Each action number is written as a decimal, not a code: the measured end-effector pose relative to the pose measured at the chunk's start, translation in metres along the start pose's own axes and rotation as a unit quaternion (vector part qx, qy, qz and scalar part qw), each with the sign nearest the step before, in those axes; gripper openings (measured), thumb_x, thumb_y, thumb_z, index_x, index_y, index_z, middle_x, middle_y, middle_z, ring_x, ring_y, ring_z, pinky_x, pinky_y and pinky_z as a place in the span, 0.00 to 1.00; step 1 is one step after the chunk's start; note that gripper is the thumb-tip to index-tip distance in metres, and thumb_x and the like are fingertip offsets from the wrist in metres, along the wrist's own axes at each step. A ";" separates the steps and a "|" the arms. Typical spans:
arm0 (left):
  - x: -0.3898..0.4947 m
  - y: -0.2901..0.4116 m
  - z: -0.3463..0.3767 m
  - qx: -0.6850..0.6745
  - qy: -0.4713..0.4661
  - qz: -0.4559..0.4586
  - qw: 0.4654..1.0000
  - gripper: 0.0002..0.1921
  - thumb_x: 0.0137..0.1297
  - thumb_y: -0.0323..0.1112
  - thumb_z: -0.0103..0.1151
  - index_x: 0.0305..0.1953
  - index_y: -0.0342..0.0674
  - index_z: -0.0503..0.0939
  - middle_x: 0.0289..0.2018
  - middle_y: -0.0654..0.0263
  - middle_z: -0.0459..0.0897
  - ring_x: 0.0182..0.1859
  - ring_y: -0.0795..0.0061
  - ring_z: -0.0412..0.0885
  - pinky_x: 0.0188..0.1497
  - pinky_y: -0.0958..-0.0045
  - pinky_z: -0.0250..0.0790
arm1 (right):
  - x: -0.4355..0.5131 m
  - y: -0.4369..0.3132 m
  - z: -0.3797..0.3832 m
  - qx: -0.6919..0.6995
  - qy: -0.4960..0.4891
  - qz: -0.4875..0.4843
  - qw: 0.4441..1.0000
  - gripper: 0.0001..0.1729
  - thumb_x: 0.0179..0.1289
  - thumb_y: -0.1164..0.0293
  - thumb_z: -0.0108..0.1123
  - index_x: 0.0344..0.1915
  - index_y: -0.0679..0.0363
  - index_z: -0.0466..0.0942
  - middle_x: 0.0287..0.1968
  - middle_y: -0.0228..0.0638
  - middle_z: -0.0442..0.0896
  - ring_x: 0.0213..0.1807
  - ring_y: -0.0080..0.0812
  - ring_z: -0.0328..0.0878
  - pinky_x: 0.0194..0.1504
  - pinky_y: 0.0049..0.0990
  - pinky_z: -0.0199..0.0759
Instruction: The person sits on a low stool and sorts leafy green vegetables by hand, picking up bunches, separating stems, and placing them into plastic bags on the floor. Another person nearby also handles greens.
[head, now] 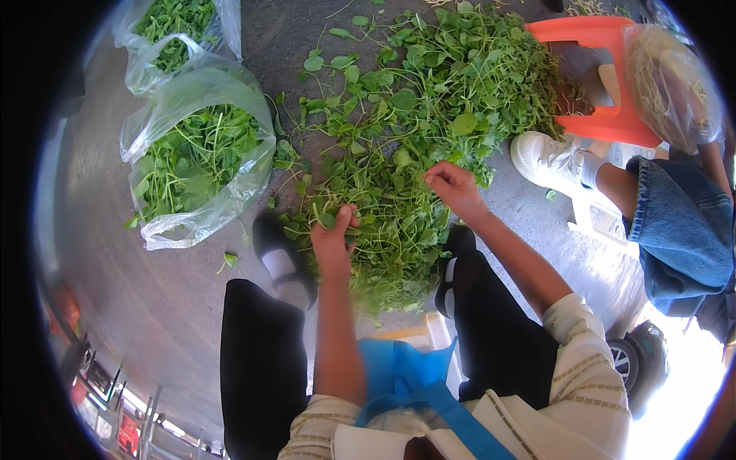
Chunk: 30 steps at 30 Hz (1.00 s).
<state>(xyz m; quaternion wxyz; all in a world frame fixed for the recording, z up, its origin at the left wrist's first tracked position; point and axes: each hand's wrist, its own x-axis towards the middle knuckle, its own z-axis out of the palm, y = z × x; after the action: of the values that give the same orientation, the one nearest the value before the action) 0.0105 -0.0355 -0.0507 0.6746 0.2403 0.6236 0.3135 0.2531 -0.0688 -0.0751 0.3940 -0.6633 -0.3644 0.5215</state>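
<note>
A large heap of leafy green stems (402, 132) lies on the ground before me and between my feet. Over its near left part, my left hand (335, 236) holds a green sprig, its leaf and stem showing beside the thumb. My right hand (454, 187) is above the heap's right side, thumb and fingertips drawn together; whether anything thin is between them cannot be made out. To the left stands a clear plastic bag (198, 224), its mouth wide, filled with the same kind of greens (195, 161). Behind it is a second plastic bag (129, 63) of greens.
An orange plastic stool (638, 135) at the upper right bears a clear bag of pale stringy stems (670, 80). Another person's white shoe (537, 158) and denim-clad leg (684, 230) are at the right, beside the heap. My black shoes (276, 241) flank the near greens.
</note>
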 end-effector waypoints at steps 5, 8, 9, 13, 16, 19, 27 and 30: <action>-0.001 0.035 -0.002 -0.128 0.055 -0.016 0.990 0.07 0.61 0.36 0.55 0.38 0.41 0.75 0.30 0.66 0.80 0.23 0.84 0.72 0.17 0.83 0.56 | -0.021 0.007 -0.034 -0.029 0.097 0.067 0.993 0.05 0.61 0.72 0.54 0.32 0.62 0.73 0.19 0.22 0.70 0.16 0.11 0.59 0.16 0.13 0.52; 0.001 0.040 -0.007 -0.169 0.042 0.010 0.985 0.07 0.61 0.33 0.54 0.38 0.42 0.71 0.34 0.59 0.81 0.24 0.81 0.74 0.16 0.81 0.58 | -0.041 0.025 -0.035 -0.072 0.107 0.085 0.988 0.07 0.62 0.69 0.53 0.32 0.62 0.73 0.19 0.23 0.70 0.15 0.12 0.59 0.16 0.14 0.53; 0.001 0.040 -0.009 -0.178 0.036 0.026 0.983 0.07 0.60 0.33 0.54 0.38 0.42 0.71 0.35 0.58 0.81 0.24 0.80 0.74 0.16 0.81 0.58 | -0.049 0.032 -0.034 -0.067 0.103 0.092 0.988 0.08 0.62 0.69 0.53 0.32 0.62 0.73 0.19 0.24 0.70 0.15 0.12 0.60 0.16 0.14 0.54; 0.004 0.042 -0.019 -0.189 0.043 0.021 0.981 0.08 0.58 0.32 0.55 0.38 0.42 0.69 0.32 0.62 0.79 0.23 0.82 0.71 0.15 0.83 0.56 | -0.074 0.056 -0.041 -0.144 0.099 0.153 0.973 0.09 0.61 0.68 0.53 0.31 0.63 0.73 0.18 0.28 0.72 0.16 0.15 0.66 0.17 0.16 0.59; 0.006 0.043 -0.027 -0.196 0.052 0.013 0.979 0.08 0.58 0.32 0.55 0.38 0.42 0.69 0.27 0.66 0.75 0.21 0.84 0.68 0.14 0.84 0.54 | -0.087 0.066 -0.045 -0.205 -0.027 0.198 0.958 0.09 0.57 0.68 0.56 0.28 0.63 0.75 0.19 0.31 0.76 0.19 0.20 0.72 0.20 0.19 0.64; 0.007 0.044 -0.031 -0.199 0.061 0.001 0.978 0.07 0.58 0.32 0.55 0.37 0.42 0.69 0.24 0.69 0.71 0.19 0.85 0.65 0.14 0.84 0.53 | -0.098 0.063 -0.049 -0.158 -0.165 0.074 0.971 0.08 0.54 0.69 0.58 0.26 0.64 0.77 0.20 0.33 0.77 0.23 0.23 0.75 0.24 0.21 0.68; 0.005 0.047 -0.030 -0.182 0.059 -0.014 0.981 0.07 0.59 0.33 0.56 0.36 0.42 0.70 0.23 0.69 0.71 0.19 0.85 0.64 0.13 0.84 0.51 | -0.085 0.042 -0.030 -0.043 -0.120 0.197 0.972 0.10 0.54 0.67 0.60 0.30 0.63 0.77 0.20 0.28 0.75 0.23 0.19 0.70 0.25 0.20 0.64; 0.005 0.046 -0.028 -0.167 0.064 -0.019 0.984 0.07 0.60 0.33 0.56 0.36 0.42 0.70 0.22 0.69 0.71 0.18 0.84 0.65 0.13 0.83 0.52 | -0.069 0.057 -0.013 -0.086 -0.005 0.166 0.982 0.12 0.56 0.65 0.60 0.33 0.63 0.75 0.19 0.28 0.74 0.21 0.18 0.69 0.24 0.21 0.63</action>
<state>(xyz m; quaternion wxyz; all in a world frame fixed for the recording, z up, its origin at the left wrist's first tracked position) -0.0229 -0.0025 -0.0241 0.6698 0.0920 0.6090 0.4148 0.2573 -0.1564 -0.0970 0.2414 -0.7434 -0.2947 0.5497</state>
